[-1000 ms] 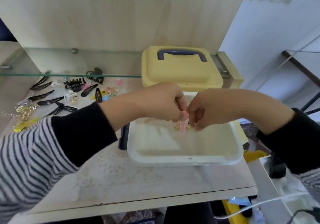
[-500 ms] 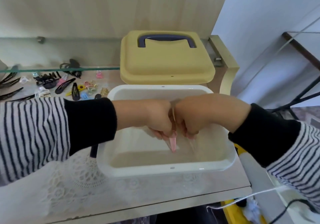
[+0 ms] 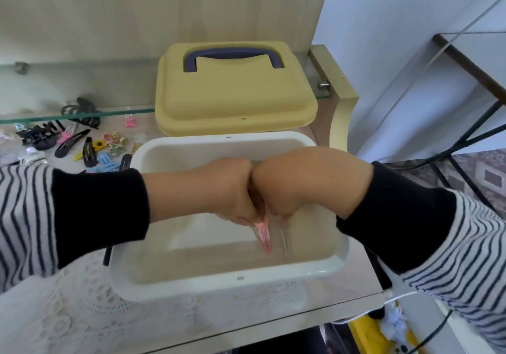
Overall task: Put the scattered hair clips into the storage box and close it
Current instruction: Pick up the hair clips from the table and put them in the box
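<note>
The white storage box (image 3: 227, 282) stands open on the table. Its yellow lid (image 3: 235, 96) with a dark handle leans behind it. Both hands reach down inside the box, knuckles touching. My left hand (image 3: 219, 189) pinches a pink hair clip (image 3: 263, 237) that points down at the box floor. My right hand (image 3: 298, 183) has its fingers curled downward beside it; a pale clear clip (image 3: 284, 237) seems to hang from them, blurred. Several scattered hair clips (image 3: 85, 145), black, pink, yellow, blue and gold, lie on the table left of the box.
A glass shelf (image 3: 68, 116) runs along the back left above the clips. The table top (image 3: 109, 323) has a lace cover, and its front edge lies near. Off its right side are a black metal frame (image 3: 465, 145) and yellow items (image 3: 367, 331) below.
Both hands have gone from above the box down into it with the pink clip, which now points at the floor. The camera has tilted down and right.
</note>
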Action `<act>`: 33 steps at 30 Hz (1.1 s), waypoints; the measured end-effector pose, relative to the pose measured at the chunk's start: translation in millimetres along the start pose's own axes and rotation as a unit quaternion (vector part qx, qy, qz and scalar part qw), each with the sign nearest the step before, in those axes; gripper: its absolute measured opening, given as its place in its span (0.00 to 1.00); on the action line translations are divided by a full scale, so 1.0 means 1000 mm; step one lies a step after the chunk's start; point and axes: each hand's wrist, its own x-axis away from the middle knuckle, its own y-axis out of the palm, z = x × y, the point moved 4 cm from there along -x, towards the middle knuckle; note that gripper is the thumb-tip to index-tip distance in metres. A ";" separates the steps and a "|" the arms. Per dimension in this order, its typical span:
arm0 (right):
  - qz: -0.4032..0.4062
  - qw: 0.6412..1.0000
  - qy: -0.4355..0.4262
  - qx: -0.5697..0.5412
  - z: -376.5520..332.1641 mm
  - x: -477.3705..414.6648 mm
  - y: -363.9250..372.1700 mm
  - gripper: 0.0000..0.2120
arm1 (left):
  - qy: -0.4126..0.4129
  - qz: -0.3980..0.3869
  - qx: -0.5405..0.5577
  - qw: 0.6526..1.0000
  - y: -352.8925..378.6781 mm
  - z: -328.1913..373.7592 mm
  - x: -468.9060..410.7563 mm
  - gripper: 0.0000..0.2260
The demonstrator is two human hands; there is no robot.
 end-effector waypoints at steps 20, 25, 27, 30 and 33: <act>0.240 0.954 0.027 -0.177 0.033 0.076 -0.031 0.14 | 0.075 0.020 0.004 0.997 -0.003 0.004 0.021 0.12; 0.280 0.933 0.024 -0.223 0.028 0.081 -0.028 0.11 | 0.079 0.147 -0.108 0.980 -0.025 -0.016 0.062 0.13; 0.308 0.921 0.021 -0.237 0.020 0.082 -0.031 0.10 | 0.095 0.221 -0.145 0.960 -0.032 -0.027 0.077 0.15; 0.368 0.895 0.015 -0.250 0.007 0.081 -0.040 0.09 | 0.139 0.314 -0.131 0.930 -0.037 -0.046 0.099 0.17; 0.422 0.868 0.004 -0.263 -0.013 0.075 -0.052 0.08 | 0.151 0.383 -0.109 0.905 -0.035 -0.074 0.123 0.15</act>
